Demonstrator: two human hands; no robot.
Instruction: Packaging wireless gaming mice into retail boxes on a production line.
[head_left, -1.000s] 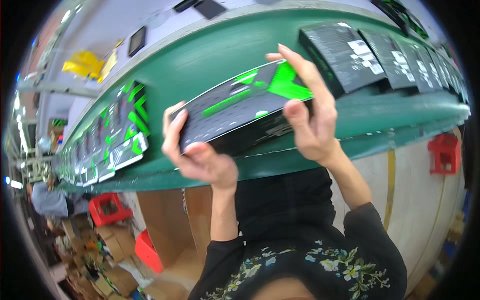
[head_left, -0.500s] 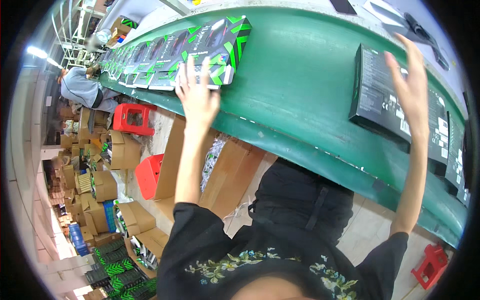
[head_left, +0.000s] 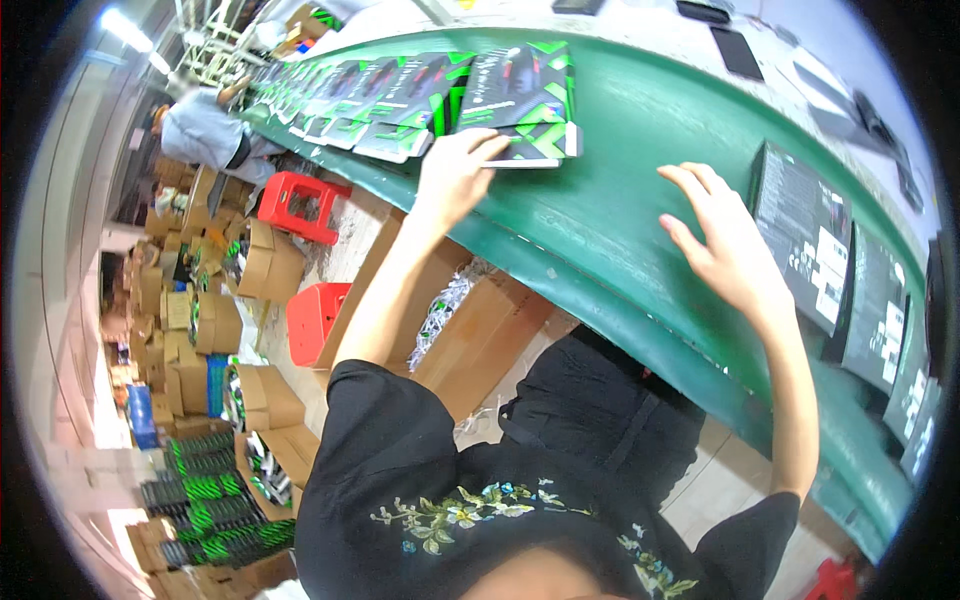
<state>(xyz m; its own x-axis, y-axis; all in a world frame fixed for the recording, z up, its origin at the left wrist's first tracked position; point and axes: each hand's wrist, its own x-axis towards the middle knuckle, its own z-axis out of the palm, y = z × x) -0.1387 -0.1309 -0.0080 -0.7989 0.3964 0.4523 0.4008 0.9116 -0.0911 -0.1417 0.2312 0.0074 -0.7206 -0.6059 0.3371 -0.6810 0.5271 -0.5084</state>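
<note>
My left hand (head_left: 458,178) is closed on the near left corner of a flat black-and-green printed box (head_left: 518,100), beside its raised end flap; the thumb is hidden. This box lies slightly apart from a row of similar boxes (head_left: 400,95) overlapping away to the left on the green work surface. Over the middle of the green surface my right hand (head_left: 722,235) is spread and holds nothing. To its right lies a black box (head_left: 803,230) with its printed back and white labels up, heading another row of dark boxes (head_left: 873,308).
The green work surface (head_left: 640,200) curves from far left to lower right. Beneath its edge stands a carton (head_left: 480,345) with shredded paper. Red stools (head_left: 300,205), stacked cartons (head_left: 265,265) and another person (head_left: 205,130) are at left. A dark flat object (head_left: 737,52) lies behind.
My left hand has moved right, gripping the end box, which now sits apart from its row. My right hand has swung left and down, away from the dark boxes. The view has shifted.
</note>
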